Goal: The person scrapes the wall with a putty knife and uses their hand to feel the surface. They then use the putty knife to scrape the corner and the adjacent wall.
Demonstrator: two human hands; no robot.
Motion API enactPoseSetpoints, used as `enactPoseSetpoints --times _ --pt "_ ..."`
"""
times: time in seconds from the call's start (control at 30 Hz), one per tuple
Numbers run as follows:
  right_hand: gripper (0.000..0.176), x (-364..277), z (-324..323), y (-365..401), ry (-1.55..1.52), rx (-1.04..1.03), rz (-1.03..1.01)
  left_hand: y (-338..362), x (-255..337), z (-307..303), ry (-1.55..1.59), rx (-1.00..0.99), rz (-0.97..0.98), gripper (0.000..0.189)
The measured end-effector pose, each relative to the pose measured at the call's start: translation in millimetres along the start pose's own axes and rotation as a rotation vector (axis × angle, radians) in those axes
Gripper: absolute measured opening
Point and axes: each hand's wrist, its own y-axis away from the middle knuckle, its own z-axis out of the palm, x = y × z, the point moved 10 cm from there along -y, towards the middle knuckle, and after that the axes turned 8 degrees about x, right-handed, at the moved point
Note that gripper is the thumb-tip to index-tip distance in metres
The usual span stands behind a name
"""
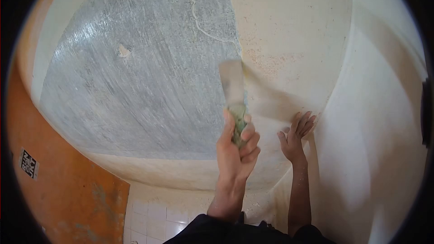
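Note:
My left hand [238,142], palm side toward me, is closed around the green handle of a putty knife [232,81]. Its wide blade points up the wall and looks slightly blurred. The blade overlaps the right edge of a grey, streaky patch [135,77], where it meets the cream-coloured wall surface [289,22]. To the right, my right hand [298,133] lies against the wall near the corner, fingers spread and holding nothing. A raised whitish line [194,13] runs down the upper grey patch to its right edge. A small pale chip [123,51] shows further left.
An orange surface [68,185] with a black-and-white sticker [29,164] fills the lower left. Below the wall lie white tiles [156,217]. A pale side wall [361,153] meets the worked wall at the right, with a dark object [426,113] at the far edge.

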Motion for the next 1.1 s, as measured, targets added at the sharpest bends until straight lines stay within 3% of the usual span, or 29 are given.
enactPoseSetpoints --times 0.23,0.3,0.4,0.83,1.0,1.1 --pt "0.094 3 3 -1 0.010 0.022 -0.020 -3 5 9 -0.003 -0.034 0.061 0.043" --pt "0.094 3 1 0 0.018 0.026 -0.034 2 -6 -3 0.083 -0.024 -0.044 0.044" --pt "0.095 1 2 -2 0.010 0.016 -0.025 -3 5 18 0.097 -0.116 -0.050 0.045" --pt "0.093 1 0 0 -0.001 0.003 -0.039 0 -6 -3 0.058 -0.043 -0.097 0.043" --pt "0.094 3 2 2 0.023 0.021 -0.042 -1 -3 -2 -0.003 0.005 -0.014 0.042" --pt "0.094 4 0 -3 0.028 0.046 -0.050 3 -6 -6 0.016 -0.055 -0.054 0.043"
